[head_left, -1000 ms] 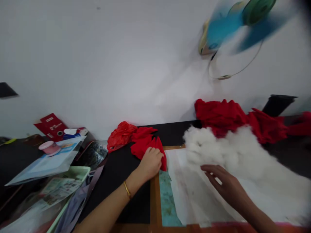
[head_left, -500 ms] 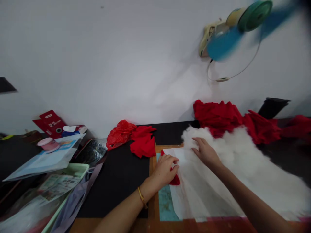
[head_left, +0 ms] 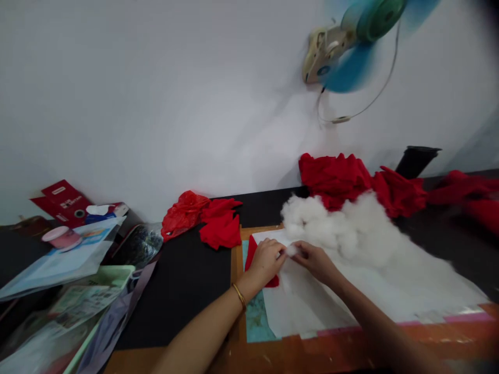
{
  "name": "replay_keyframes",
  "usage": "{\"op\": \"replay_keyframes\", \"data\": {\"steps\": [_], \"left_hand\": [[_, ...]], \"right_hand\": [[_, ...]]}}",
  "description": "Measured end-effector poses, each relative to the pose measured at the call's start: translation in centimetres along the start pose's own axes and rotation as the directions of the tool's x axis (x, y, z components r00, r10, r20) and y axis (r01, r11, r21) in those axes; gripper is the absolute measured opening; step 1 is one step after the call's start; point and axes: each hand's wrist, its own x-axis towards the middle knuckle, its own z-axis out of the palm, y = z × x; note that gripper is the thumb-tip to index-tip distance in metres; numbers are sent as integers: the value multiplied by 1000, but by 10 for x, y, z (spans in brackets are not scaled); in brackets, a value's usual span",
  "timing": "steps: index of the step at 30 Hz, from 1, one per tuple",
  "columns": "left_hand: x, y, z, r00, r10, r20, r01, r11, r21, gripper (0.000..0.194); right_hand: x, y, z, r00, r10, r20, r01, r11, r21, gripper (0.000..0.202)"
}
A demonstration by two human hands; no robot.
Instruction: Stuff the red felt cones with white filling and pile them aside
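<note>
My left hand [head_left: 266, 261], with a gold bangle on its wrist, is closed over a red fabric piece [head_left: 250, 251] on the white sheet [head_left: 300, 298]. My right hand [head_left: 315, 261] pinches a small white tuft of stuffing [head_left: 291, 251] close beside the left fingertips. Part of the red piece is hidden under the left hand. A big heap of fluffy white stuffing [head_left: 364, 234] lies on the sheet, behind and to the right of my hands.
Red cloth [head_left: 335, 179] is piled along the wall, with more red cloth [head_left: 221, 223] and a red plastic bag [head_left: 183, 214] left of centre. At left is a green basket [head_left: 130, 271] with papers. A fan [head_left: 360, 62] spins above.
My right hand has left the stuffing heap and come left to my left hand, now with a tuft between its fingers. The camera view has shifted slightly right.
</note>
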Motion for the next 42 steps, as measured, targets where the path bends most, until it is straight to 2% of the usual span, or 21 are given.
{"op": "replay_keyframes", "data": {"steps": [5,8,10,13,15,17,19,26,30,33,36,39,42], "left_hand": [[3,-18,0,990,-116,-84,107,988,-108,9],[1,-29,-4,978,-184,-95,165,970,-176,10],[-3,-31,-5,976,-206,-64,187,955,-231,11],[-9,-25,-2,976,-215,22,210,924,-320,36],[-11,-19,2,972,-220,81,235,901,-365,36],[-10,-17,4,962,-249,109,272,877,-395,17],[-8,-19,4,947,-306,101,320,852,-415,7],[-7,-40,-10,868,-494,53,439,713,-547,6],[-10,-40,-5,837,-543,63,440,600,-668,19],[-10,-34,5,829,-551,97,432,520,-737,31],[-11,-21,11,853,-497,158,419,471,-776,35],[-15,-9,10,882,-409,233,419,457,-784,34],[-20,-6,4,890,-371,265,424,461,-780,35]], "right_hand": [[-7,4,0,994,93,-58,-82,982,170,26],[-7,6,-3,991,119,-55,-105,971,217,29],[-7,4,-4,992,116,-41,-104,967,232,29],[-7,-3,2,996,85,-10,-81,968,239,28],[-6,-8,7,998,62,4,-61,971,231,27],[-5,-9,10,999,49,0,-48,978,205,27],[-5,-6,8,999,44,-20,-40,987,153,25],[-6,25,-13,990,-14,-141,-3,992,-123,17],[-5,24,-13,980,-109,-163,72,973,-217,20],[-7,7,-7,945,-266,-191,210,939,-272,31],[-9,-16,1,902,-408,-139,370,898,-236,41],[-10,-30,5,916,-400,-35,395,913,-100,27],[-12,-32,4,946,-319,-61,318,948,-29,16]]}}
